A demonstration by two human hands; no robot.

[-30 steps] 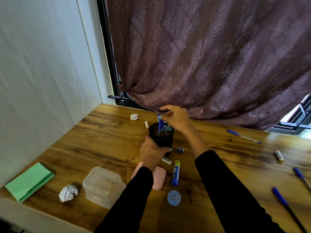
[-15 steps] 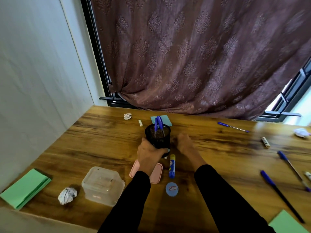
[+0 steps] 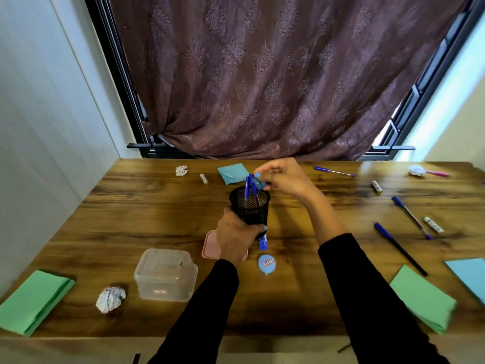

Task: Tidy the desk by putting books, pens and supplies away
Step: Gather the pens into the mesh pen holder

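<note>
The left hand (image 3: 236, 239) has its fingers curled round a black wire-mesh pen cup (image 3: 249, 206) standing on the grained wooden worktop (image 3: 157, 206), two blue pens (image 3: 246, 190) upright inside. Over the cup's rim the right hand (image 3: 286, 177) pinches a small blue translucent object (image 3: 258, 181). Near the cup lie a clear plastic tub (image 3: 165, 274), crumpled paper (image 3: 110, 299) and folded green sheets (image 3: 34, 300).

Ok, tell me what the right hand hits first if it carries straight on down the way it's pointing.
The right hand, pinching a small blue item, points down-left at the mesh pen cup. It would likely meet the blue pens standing in it first, or the cup's rim; depth is unclear.
</note>
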